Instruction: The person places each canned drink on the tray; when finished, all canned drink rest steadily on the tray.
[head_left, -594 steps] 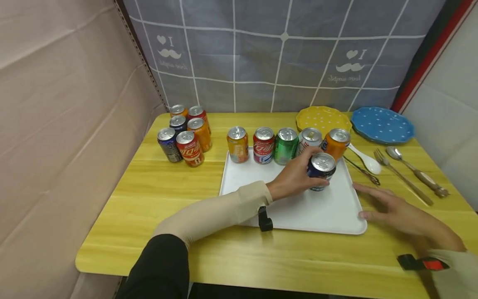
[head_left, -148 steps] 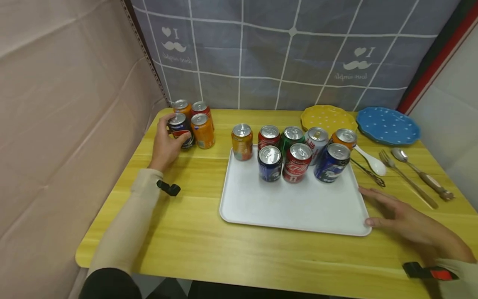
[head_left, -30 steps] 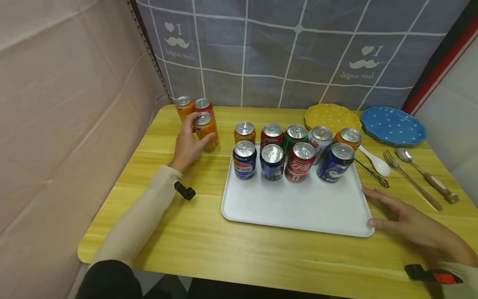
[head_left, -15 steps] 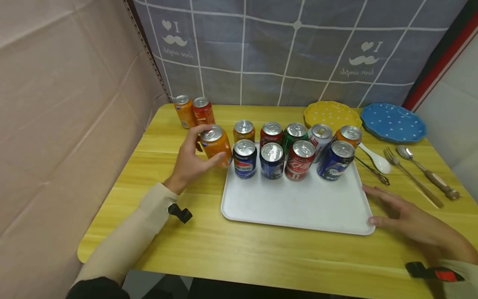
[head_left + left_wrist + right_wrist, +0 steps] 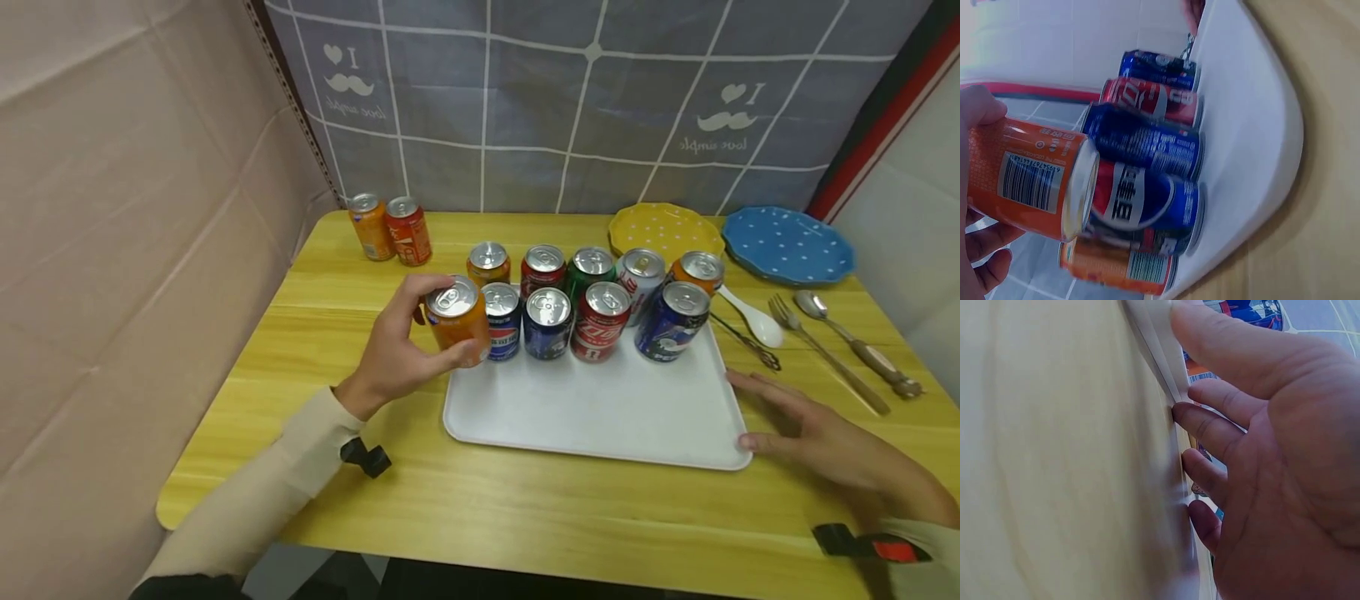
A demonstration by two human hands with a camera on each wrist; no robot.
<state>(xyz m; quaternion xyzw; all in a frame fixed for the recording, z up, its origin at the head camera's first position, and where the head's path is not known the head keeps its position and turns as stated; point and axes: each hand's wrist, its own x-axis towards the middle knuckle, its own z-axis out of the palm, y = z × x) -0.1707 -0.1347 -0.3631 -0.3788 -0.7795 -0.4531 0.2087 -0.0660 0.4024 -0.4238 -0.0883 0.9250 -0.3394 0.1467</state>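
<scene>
My left hand (image 5: 393,354) grips an orange soda can (image 5: 459,329) around its sides, over the left edge of the white tray (image 5: 600,412). In the left wrist view its base hangs apart from the tray, beside a blue Pepsi can (image 5: 1147,203). The tray's front row also has a dark blue can (image 5: 547,329), a red Coke can (image 5: 602,327) and another blue Pepsi can (image 5: 670,329). Behind stand orange, red, green and silver cans (image 5: 641,287). My right hand (image 5: 832,437) touches the tray's right edge with extended fingers.
An orange can (image 5: 371,229) and a red can (image 5: 408,233) stand at the table's back left. Yellow (image 5: 663,229) and blue (image 5: 787,242) plates lie at the back right. A white spoon (image 5: 757,321), a fork (image 5: 825,354) and a metal spoon (image 5: 862,350) lie right of the tray.
My left hand took the orange can from the back-left group and carried it right and nearer. Over the longer span, blue and red cans moved from that group onto the tray. My right hand stayed put.
</scene>
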